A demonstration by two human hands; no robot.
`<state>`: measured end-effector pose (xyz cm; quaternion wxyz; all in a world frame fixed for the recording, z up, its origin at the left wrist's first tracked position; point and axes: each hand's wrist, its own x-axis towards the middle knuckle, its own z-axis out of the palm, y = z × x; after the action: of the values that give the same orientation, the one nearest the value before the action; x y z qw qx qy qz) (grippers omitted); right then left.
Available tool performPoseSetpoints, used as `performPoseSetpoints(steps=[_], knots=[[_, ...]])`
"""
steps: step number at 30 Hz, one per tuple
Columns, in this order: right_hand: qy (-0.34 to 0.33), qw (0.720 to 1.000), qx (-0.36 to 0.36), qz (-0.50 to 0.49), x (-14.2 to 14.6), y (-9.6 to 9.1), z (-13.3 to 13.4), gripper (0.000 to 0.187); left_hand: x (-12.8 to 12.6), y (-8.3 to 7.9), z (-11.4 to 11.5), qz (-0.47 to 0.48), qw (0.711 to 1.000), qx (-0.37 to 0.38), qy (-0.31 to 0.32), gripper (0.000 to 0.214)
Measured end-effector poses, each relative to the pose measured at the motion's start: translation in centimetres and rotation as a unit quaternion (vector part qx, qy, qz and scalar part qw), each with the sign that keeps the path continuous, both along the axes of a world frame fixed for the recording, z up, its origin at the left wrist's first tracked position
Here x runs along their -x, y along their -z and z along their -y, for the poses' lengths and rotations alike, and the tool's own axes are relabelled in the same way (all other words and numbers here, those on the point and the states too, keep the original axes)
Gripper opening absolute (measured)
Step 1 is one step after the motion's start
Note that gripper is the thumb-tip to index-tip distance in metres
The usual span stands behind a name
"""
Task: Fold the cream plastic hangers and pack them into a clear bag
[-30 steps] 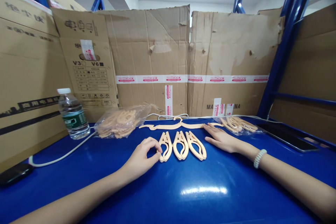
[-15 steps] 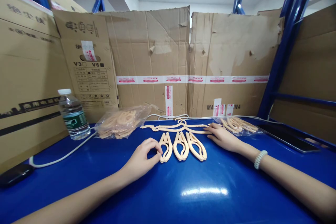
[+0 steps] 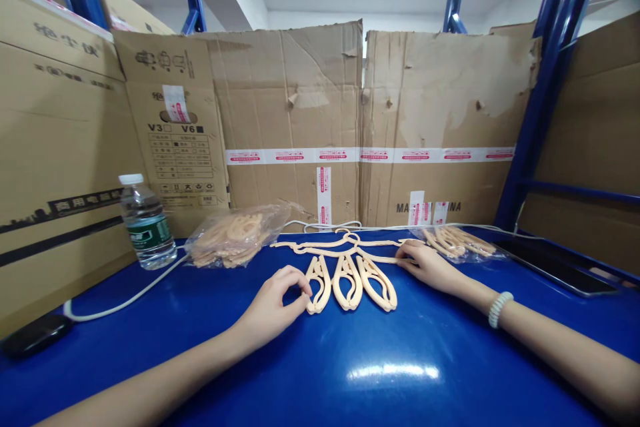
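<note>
Right hand (image 3: 427,265): fingers curled, nearly closed, tips pinching the right end of a cream plastic unfolded hanger (image 3: 380,258) extending to this hand's left. Just beyond, a second cream plastic unfolded hanger (image 3: 380,243); hooks overlap in view.

Left hand (image 3: 277,300): loosely curled, thumb and forefinger at the near edge of a cream plastic folded hanger (image 3: 327,290); firm hold cannot be told. To its right, two matching folded hangers (image 3: 358,283).

Handling, advised: light right pinch, hanger level, hooks and folded tips watched for snagging; left fingertips steadying.
</note>
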<state>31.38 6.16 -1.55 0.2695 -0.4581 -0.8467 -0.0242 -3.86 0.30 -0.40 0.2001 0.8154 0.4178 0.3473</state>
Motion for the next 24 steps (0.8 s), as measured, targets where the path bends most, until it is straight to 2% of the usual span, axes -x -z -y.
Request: performPoseSetpoints(steps=[16,21,24], knots=[[0.042,0.997,-0.027,-0.059,0.4,-0.6,0.3,0.014,0.2,-0.6,0.1,0.036,0.998,-0.042,-0.029,0.011],[0.067,0.99,-0.063,-0.107,-0.2,-1.3,0.4,0.011,0.2,-0.6,0.0,0.063,0.996,-0.001,-0.064,0.016],[0.053,0.984,-0.071,-0.154,-0.8,-2.0,0.7,0.016,0.3,-0.5,-0.3,0.118,0.99,0.035,-0.074,0.024]])
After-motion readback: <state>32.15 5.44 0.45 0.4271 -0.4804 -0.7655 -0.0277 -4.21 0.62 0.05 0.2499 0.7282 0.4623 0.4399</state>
